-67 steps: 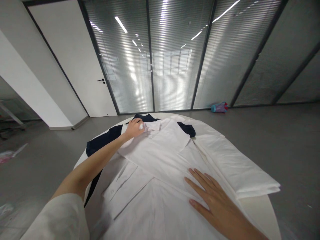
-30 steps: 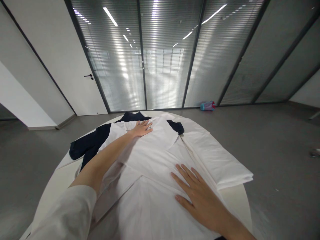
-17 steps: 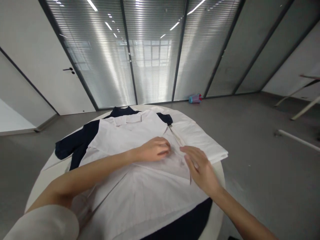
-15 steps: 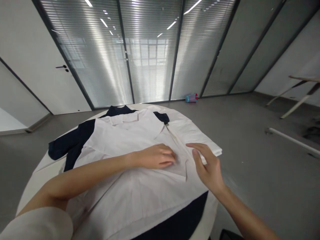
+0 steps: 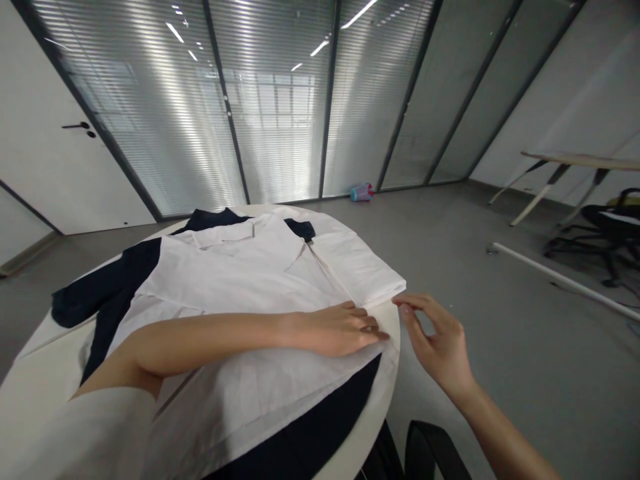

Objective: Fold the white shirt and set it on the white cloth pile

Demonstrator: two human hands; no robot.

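Observation:
A white shirt [image 5: 225, 267] lies spread on a round white table [image 5: 43, 380], over a dark navy garment [image 5: 305, 427] whose parts stick out around it. My left hand [image 5: 345, 329] rests palm down on the shirt's right part, fingers loosely stretched towards the table edge. Just past that edge, my right hand [image 5: 443, 343] has thumb and index finger brought together near the corner of a folded white cloth [image 5: 357, 263]. Whether anything is between those fingertips I cannot make out. My left forearm covers part of the shirt.
Beside the table's near right edge stands a black chair [image 5: 430, 450]. A small blue and pink basket [image 5: 361, 193] lies by the glass partition [image 5: 280, 120]. Further right are another table [image 5: 575, 160], a black office chair [image 5: 610, 227] and a white bar [image 5: 560, 273] low above the floor.
My left hand has slid right across the shirt to near the table edge. My right hand has moved right, off the table, and its thumb and index finger have closed together. The view has turned right.

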